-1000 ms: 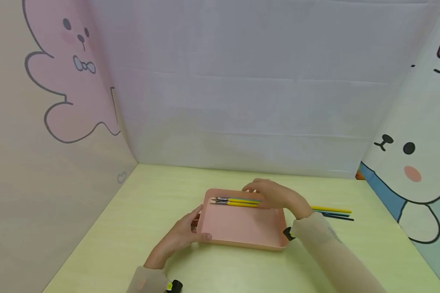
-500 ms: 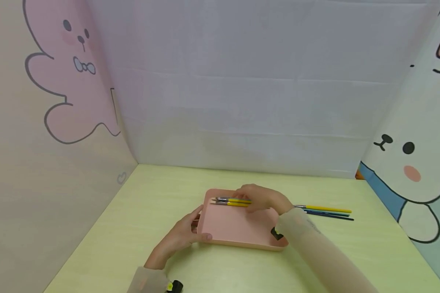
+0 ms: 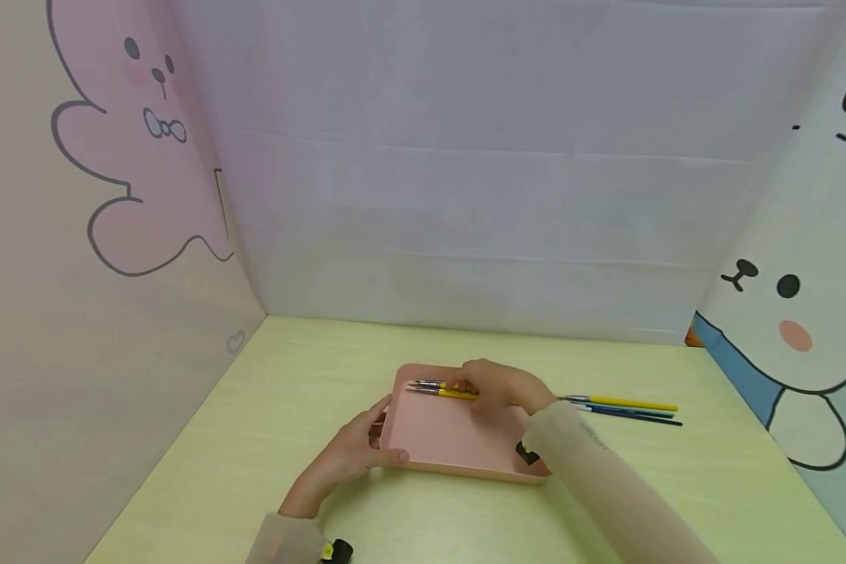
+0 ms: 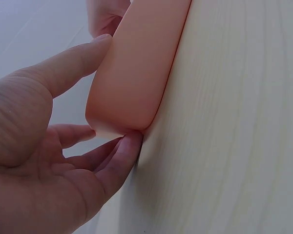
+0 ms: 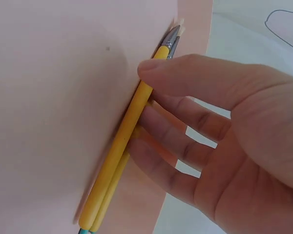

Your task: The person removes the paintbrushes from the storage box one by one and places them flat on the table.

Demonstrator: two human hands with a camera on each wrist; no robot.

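A shallow pink tray (image 3: pixel 444 439) lies on the table, and my left hand (image 3: pixel 348 450) holds its near left corner. In the left wrist view the thumb (image 4: pixel 83 61) presses on the tray's rim while the other fingers meet its wall and lower edge. Inside the tray, along its far side, lie yellow-handled paintbrushes (image 3: pixel 457 394) with bristles pointing left. My right hand (image 3: pixel 500 388) pinches them about mid-handle. In the right wrist view, thumb and fingertips sit on either side of two yellow handles (image 5: pixel 119 139). The hand hides part of the brushes in the head view.
Right of the tray, more paintbrushes (image 3: pixel 630 404) with yellow, teal and dark handles lie side by side on the pale table (image 3: pixel 310 368). A white sheet wall (image 3: pixel 465 235) rises behind, and printed cartoon panels (image 3: pixel 782 345) flank both sides.
My right hand has moved left and lower over the tray, its fingers closing on the yellow paintbrushes. More of the brushes on the table shows. The left hand and tray hold still.
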